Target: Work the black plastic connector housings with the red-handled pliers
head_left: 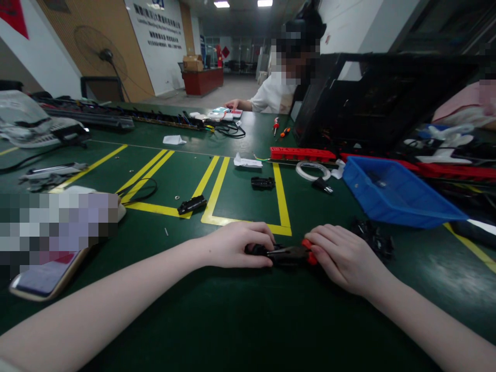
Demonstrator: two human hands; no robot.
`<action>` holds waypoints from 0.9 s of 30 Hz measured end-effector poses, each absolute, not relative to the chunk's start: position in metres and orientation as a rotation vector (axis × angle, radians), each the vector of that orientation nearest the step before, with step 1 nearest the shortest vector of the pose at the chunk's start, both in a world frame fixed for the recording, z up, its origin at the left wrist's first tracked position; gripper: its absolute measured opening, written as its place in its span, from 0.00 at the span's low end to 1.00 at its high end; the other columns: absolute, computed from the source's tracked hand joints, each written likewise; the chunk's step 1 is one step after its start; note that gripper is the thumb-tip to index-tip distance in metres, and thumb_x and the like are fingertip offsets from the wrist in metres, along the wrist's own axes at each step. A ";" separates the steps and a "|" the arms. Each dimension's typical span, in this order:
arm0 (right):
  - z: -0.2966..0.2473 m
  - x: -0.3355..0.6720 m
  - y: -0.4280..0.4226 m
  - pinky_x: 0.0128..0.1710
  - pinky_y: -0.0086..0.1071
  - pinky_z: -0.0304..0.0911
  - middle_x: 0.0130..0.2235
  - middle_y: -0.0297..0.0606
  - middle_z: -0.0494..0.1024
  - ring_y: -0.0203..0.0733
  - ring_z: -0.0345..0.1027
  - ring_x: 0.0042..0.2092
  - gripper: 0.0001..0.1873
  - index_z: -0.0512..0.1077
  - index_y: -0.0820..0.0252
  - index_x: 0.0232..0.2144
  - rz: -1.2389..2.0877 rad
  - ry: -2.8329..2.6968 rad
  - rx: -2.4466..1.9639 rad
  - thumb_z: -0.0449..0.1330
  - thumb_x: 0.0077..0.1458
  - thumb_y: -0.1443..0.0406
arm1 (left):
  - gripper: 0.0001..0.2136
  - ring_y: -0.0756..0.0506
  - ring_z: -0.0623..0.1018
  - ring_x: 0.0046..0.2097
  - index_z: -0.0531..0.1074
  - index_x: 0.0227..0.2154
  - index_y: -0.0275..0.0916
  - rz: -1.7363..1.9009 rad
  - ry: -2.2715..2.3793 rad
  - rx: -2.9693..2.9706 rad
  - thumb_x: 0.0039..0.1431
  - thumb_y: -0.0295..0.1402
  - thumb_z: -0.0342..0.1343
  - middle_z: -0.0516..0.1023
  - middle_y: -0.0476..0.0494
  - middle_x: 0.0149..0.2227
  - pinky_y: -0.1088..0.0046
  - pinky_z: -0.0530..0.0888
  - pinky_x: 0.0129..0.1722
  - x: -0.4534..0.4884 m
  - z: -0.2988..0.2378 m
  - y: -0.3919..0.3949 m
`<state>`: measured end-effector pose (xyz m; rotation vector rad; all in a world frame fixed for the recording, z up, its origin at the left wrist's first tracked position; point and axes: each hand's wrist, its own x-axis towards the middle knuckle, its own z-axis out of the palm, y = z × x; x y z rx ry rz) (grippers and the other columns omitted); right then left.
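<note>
Red-handled pliers (290, 253), held in the right hand (344, 257), are apparently applied to the black part (253, 249) gripped at nine o'clock by the left hand (242, 244); next, steadiness is required.

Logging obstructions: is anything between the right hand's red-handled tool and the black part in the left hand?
Nothing visible; the red-handled tool in the right hand reaches the black part in the left hand.

The worktop (240, 323) looks smooth, with a soft sheen. The blue bin (406, 205) looks like smooth plastic; the pliers (290, 254) show dark metal and plastic-looking grips (309, 252). The scrap (248, 163) looks like creased paper, the box (192, 63) like matt cardboard.
</note>
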<state>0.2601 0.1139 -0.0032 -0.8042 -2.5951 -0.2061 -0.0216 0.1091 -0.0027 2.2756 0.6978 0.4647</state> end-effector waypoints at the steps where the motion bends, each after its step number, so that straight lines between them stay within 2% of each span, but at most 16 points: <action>1: -0.003 0.260 0.114 0.32 0.34 0.61 0.34 0.42 0.78 0.40 0.68 0.33 0.13 0.73 0.61 0.36 -0.207 -2.596 -0.807 0.48 0.63 0.65 | 0.10 0.49 0.73 0.39 0.75 0.41 0.38 0.462 0.699 2.279 0.61 0.38 0.59 0.73 0.42 0.49 0.74 0.70 0.36 -0.022 -0.003 0.109; 21: -0.002 0.260 0.115 0.32 0.33 0.62 0.34 0.41 0.78 0.39 0.68 0.32 0.13 0.72 0.61 0.36 -0.220 -2.600 -0.803 0.48 0.64 0.65 | 0.09 0.51 0.72 0.35 0.74 0.40 0.37 0.491 0.711 2.291 0.61 0.37 0.58 0.73 0.43 0.48 0.74 0.69 0.33 -0.021 -0.004 0.108; 27: -0.007 0.262 0.116 0.32 0.34 0.61 0.35 0.41 0.78 0.39 0.68 0.33 0.12 0.72 0.61 0.37 -0.205 -2.590 -0.793 0.48 0.64 0.65 | 0.09 0.51 0.73 0.36 0.73 0.41 0.37 0.469 0.686 2.273 0.60 0.35 0.58 0.72 0.43 0.50 0.74 0.71 0.35 -0.023 -0.002 0.107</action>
